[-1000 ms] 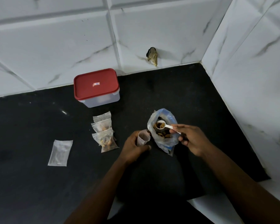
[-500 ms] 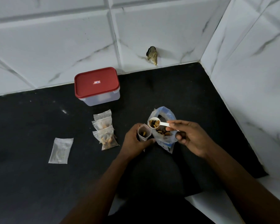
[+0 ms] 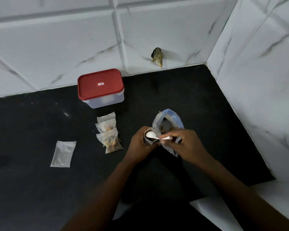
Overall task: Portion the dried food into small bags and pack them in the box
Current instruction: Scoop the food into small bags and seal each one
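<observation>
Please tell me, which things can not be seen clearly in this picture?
- Head view: food level in the small bag; the spoon and left hand cover it.
- Head view: contents of the box; its red lid and cloudy walls hide them.
- Head view: food left in the large bag; dark inside, right hand covers the lower part.

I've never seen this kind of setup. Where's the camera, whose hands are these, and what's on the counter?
There is no robot: a person works bare-handed, filmed by one camera worn on their head, looking down. The left hand grips a small bag open; the right hand pinches a white scoop, turned over into it. Behind stands the large food bag. On the black counter are three filled bags, a flat, seemingly empty bag, and a box with its red lid on.
</observation>
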Action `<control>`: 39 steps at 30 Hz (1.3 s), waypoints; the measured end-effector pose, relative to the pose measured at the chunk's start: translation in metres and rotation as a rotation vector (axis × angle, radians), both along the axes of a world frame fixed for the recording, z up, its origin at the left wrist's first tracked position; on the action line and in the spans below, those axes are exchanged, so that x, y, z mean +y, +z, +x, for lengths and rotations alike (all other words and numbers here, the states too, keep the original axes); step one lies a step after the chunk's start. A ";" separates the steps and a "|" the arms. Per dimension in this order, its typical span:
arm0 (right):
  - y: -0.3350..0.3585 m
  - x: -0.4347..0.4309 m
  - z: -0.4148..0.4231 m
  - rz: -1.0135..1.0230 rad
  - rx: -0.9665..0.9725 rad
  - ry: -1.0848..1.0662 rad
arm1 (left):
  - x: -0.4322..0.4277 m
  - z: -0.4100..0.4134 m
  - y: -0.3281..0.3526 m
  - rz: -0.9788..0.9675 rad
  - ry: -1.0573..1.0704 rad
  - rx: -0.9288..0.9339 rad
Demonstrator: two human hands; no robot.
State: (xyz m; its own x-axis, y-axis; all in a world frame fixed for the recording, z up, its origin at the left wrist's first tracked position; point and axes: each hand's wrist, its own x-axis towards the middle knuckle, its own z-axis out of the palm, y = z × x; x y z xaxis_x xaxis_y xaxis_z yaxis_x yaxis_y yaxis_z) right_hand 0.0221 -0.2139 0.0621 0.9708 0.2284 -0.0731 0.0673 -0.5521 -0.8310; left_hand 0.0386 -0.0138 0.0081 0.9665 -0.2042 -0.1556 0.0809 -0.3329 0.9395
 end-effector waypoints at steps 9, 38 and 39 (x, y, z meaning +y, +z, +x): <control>-0.009 -0.002 -0.014 -0.151 -0.413 0.035 | -0.001 -0.001 -0.001 -0.017 0.019 0.005; -0.019 -0.025 0.058 -0.498 -0.101 0.021 | -0.002 -0.001 -0.011 0.141 -0.018 0.144; -0.017 -0.027 0.059 -0.437 -0.081 0.010 | -0.002 -0.001 -0.012 0.151 -0.015 0.147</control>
